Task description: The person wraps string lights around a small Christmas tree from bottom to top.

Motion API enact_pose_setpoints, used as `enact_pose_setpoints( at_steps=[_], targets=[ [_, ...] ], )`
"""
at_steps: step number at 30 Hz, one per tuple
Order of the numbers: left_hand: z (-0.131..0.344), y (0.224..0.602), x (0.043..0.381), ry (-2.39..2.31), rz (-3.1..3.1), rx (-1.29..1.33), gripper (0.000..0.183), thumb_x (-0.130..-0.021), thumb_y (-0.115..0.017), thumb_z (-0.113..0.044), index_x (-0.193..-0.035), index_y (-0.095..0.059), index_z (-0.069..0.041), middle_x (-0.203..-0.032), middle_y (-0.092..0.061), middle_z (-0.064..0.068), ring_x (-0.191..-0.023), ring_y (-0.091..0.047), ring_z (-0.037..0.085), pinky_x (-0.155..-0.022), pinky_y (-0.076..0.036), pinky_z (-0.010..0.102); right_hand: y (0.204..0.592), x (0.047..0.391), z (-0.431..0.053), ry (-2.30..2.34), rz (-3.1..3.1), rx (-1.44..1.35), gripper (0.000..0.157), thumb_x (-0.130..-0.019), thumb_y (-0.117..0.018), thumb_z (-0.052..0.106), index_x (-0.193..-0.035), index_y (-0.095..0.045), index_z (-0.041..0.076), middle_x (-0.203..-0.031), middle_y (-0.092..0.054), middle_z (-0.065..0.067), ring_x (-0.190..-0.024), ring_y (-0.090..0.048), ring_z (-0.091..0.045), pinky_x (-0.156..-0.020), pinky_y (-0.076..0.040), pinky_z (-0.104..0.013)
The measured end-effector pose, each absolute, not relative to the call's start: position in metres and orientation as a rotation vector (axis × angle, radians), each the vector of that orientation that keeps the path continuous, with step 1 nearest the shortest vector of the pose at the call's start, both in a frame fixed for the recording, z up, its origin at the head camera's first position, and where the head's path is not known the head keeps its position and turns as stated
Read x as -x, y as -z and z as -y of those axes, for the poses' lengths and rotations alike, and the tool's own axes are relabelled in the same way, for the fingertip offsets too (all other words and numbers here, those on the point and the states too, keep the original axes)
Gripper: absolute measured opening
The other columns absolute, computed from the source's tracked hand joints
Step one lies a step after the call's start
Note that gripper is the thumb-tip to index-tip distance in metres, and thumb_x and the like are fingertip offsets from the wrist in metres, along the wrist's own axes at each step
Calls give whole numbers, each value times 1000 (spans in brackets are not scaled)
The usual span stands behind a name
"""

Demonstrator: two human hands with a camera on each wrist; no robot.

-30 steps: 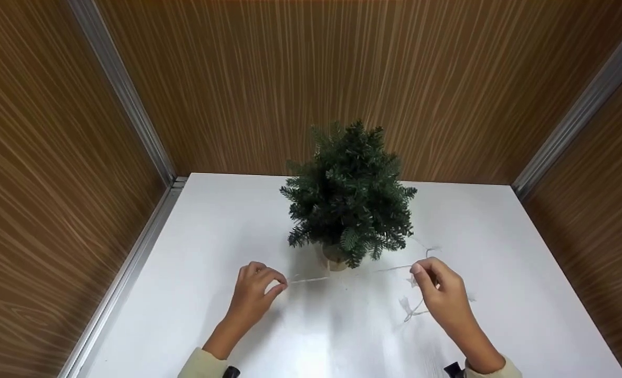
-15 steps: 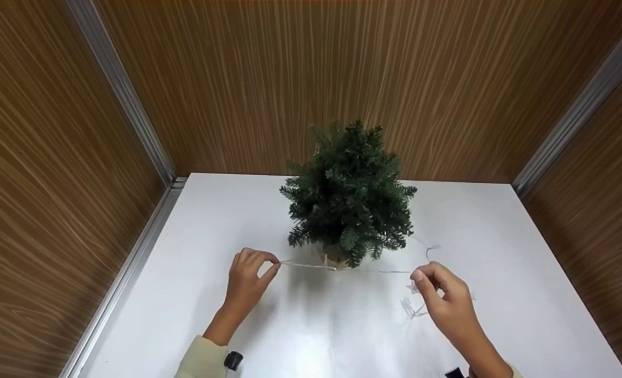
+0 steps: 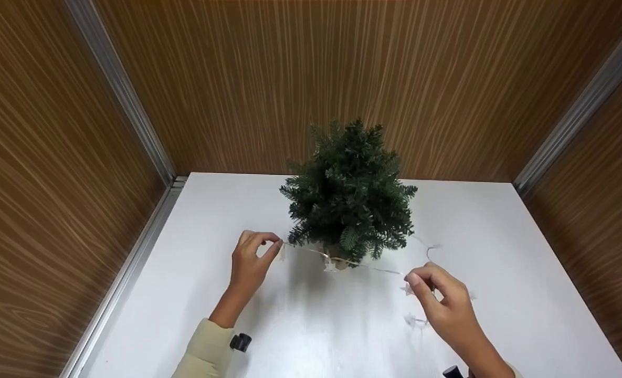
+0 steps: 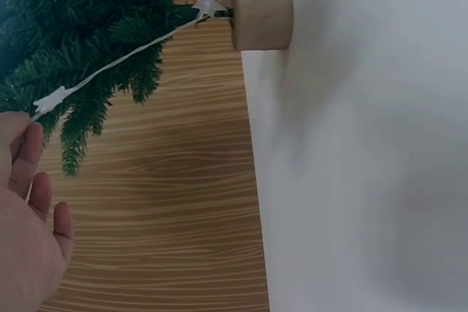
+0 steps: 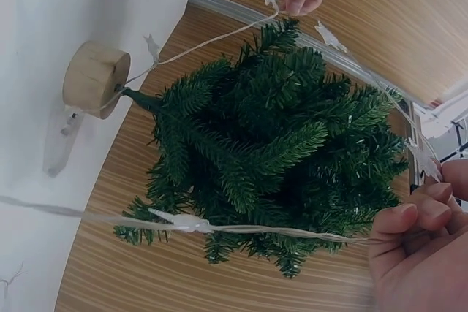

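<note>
A small artificial Christmas tree (image 3: pixel 350 194) stands upright on a round wooden base (image 4: pixel 263 14). My left hand (image 3: pixel 250 262), left of the tree, pinches the wire of a star-shaped string light (image 3: pixel 330 264) between thumb and fingertips. From there the wire runs low across the front of the tree to my right hand (image 3: pixel 444 296), which pinches it between thumb and index finger. Clear plastic stars (image 5: pixel 191 222) sit along the wire. In the right wrist view more of the strand passes through the right hand (image 5: pixel 424 246), partly hidden by its fingers.
The tree is on a white table (image 3: pixel 300 336), with brown wood-grain panels (image 3: pixel 248 84) behind and at both sides. Loose strand and stars (image 3: pixel 414 320) lie beside and under the right hand. A translucent piece (image 5: pixel 62 137) lies near the wooden base.
The left hand has moved forward and up toward the lower branches, drawing the wire up in front of the base. The right hand has shifted slightly toward me, keeping its pinch.
</note>
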State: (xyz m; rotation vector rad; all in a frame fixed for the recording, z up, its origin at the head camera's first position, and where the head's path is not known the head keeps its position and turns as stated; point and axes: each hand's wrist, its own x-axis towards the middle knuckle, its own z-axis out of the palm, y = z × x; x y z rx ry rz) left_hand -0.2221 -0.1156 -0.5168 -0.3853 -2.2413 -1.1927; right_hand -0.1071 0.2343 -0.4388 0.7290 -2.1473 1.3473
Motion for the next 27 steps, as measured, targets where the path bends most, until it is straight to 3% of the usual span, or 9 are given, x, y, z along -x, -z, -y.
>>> enact_pose_setpoints(
  at_steps=[7, 14, 22, 27],
  targets=[
    [113, 506, 232, 1185, 2218, 392, 6, -92, -76, -19, -96, -75, -15, -89, -71, -5, -89, -58, 20, -79, -50, 34, 438, 108, -231, -1350, 2146, -719, 29, -87, -60, -22, -92, -65, 7, -74, -50, 5, -65, -45, -7, -60, -39, -22],
    [108, 496, 239, 1101, 2164, 472, 7, -92, -76, -23, -94, -76, -16, -89, -73, -8, -86, -55, 13, -76, -50, 32, 442, 115, -239, -1324, 2067, -679, 28, -83, -57, -28, -91, -66, -2, -74, -56, -5, -65, -48, -6, -59, -40, -18],
    [104, 490, 242, 1000, 2146, 532, 8, -91, -77, -23, -93, -76, -16, -89, -75, -5, -84, -55, 14, -71, -49, 34, 444, 119, -250, -1351, 2126, -506, 21, -91, -57, -19, -93, -69, -1, -84, -67, -2, -75, -57, -6, -72, -47, -13],
    [102, 486, 243, 933, 2127, 591, 7, -90, -78, -22, -93, -77, -16, -88, -75, -5, -84, -56, 15, -69, -50, 34, 442, 119, -255, -1366, 2176, -388, 17, -96, -58, -11, -94, -69, 0, -83, -67, -3, -74, -58, -6, -70, -47, -14]
  ],
)
